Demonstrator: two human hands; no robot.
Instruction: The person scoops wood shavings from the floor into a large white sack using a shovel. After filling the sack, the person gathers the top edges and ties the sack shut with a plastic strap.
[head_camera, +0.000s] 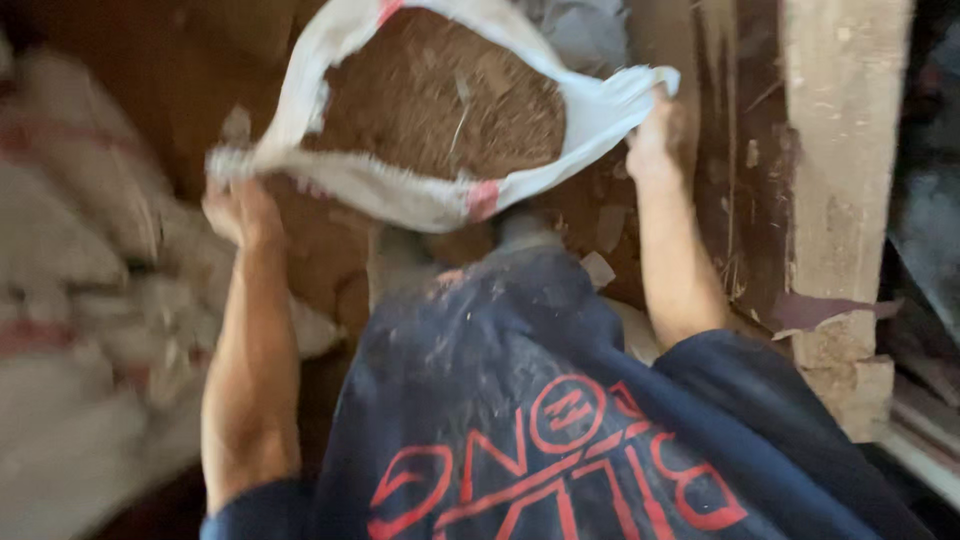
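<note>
Looking down from the head camera, the nearest thing is the dusty navy-blue cotton shirt with red lettering (520, 420), filling the frame from 6 o'clock upward; pale dust on its chest suggests the load is carried close to the body. From it two bare forearms reach away. The left hand (243, 212), at about 9 o'clock, is closed in a fist around the bunched rim of the white woven plastic sack with red stripes (400, 195). The right hand (655, 135), near 2 o'clock, pinches the opposite corner of the rim, fingers curled over the fabric. Pulling the two corners apart seems to keep the mouth stretched wide, so the brown crumbly fill (440, 95) at 12 o'clock stays visible and contained. The sack hangs between both hands, just beyond the chest. Farther off, blurred stacked white sacks (70, 300) lie from 8 to 10 o'clock, and a rough pale concrete post (840, 200) stands at 3 o'clock.
</note>
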